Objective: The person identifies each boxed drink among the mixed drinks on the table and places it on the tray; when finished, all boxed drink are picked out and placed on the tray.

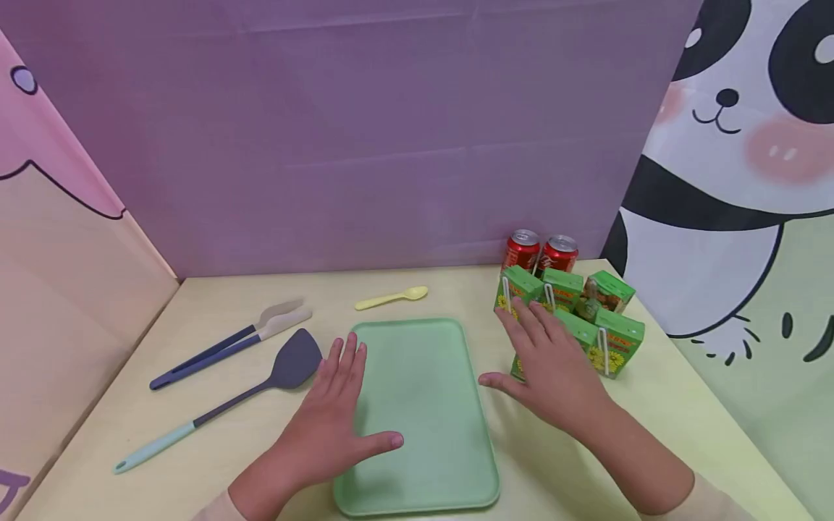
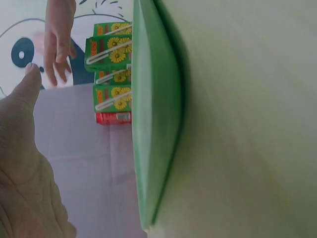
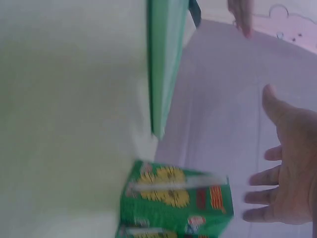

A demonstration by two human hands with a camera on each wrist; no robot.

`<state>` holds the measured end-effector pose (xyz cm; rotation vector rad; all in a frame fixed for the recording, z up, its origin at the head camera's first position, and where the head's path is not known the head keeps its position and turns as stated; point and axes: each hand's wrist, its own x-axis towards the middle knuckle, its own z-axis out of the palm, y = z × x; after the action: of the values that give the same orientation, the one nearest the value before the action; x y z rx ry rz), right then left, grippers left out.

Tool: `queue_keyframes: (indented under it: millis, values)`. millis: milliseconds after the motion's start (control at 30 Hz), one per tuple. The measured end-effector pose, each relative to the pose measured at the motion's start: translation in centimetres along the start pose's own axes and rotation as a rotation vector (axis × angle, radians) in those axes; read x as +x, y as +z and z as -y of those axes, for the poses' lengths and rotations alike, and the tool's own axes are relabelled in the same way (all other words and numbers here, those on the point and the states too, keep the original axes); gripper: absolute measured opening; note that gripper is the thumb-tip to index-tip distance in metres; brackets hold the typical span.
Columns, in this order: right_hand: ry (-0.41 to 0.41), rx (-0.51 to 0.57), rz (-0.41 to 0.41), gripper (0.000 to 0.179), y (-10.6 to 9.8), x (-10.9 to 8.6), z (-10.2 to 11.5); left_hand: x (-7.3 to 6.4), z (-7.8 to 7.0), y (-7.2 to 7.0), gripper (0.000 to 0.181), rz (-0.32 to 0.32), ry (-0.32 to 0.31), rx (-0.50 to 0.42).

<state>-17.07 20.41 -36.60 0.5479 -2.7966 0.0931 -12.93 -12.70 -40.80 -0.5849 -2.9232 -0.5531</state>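
Observation:
A pale green tray (image 1: 417,420) lies on the table between the two hands. My left hand (image 1: 329,420) hovers at its left edge, fingers straight and thumb spread, holding nothing. Over on the right, my right hand (image 1: 554,369) is held with fingers extended in front of several green drink cartons (image 1: 619,340) with straws, and hides part of them. In the right wrist view a carton (image 3: 176,198) stands below that hand, with a gap between them. The left wrist view shows the tray's side (image 2: 158,114) beside the left palm (image 2: 25,163).
Two red soda cans (image 1: 559,253) stand behind the cartons. A small yellow spoon (image 1: 392,297) lies beyond the tray. On the left are tongs (image 1: 228,346) and a dark spatula (image 1: 293,359) with a mint handle. Printed cloth walls (image 1: 391,145) border the table at back and sides.

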Motion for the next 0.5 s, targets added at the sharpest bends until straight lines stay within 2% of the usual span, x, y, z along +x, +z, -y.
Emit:
queue_keyframes:
  millis: [267, 500]
  values:
    - [0.14, -0.002, 0.064, 0.075, -1.5, 0.1, -3.1, -1.8, 1.2, -0.3, 0.132, 0.155, -0.097, -0.116]
    - [0.146, -0.046, 0.103, 0.065, -1.3, -0.2, -3.5, -3.2, 1.8, -0.1, 0.138, 0.286, -0.132, -0.214]
